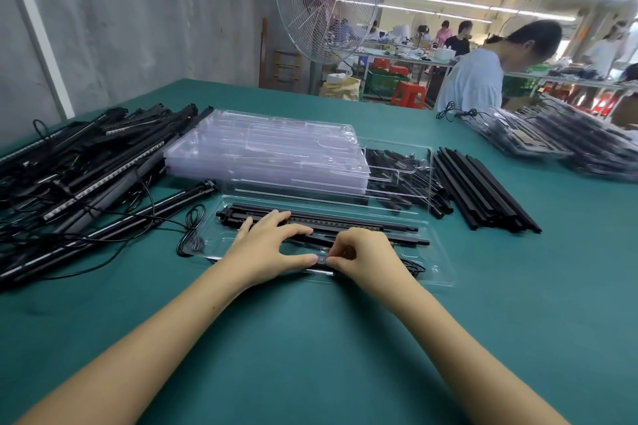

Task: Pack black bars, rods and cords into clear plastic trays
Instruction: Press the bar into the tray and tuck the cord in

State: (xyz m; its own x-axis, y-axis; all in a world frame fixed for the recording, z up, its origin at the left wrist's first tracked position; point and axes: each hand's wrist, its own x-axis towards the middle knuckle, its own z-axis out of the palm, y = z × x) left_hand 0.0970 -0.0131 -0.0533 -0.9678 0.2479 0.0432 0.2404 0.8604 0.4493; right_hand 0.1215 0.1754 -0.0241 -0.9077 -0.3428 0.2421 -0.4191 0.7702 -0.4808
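front tray (438,272) part filled: two bars (345,222) seated far side, cord (193,235) trailing off left edge. left hand (269,245) spread flat on bars; right hand (362,255) pinching inline switch (321,260) at near slot. loose bars (86,162), empty trays (276,148) waiting; much left, likely.

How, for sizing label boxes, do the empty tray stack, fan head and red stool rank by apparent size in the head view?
1. Empty tray stack, widest.
2. Fan head, close in area; it is cropped at the top and farther away, so the order is unsure.
3. Red stool, clearly smallest, also far off.
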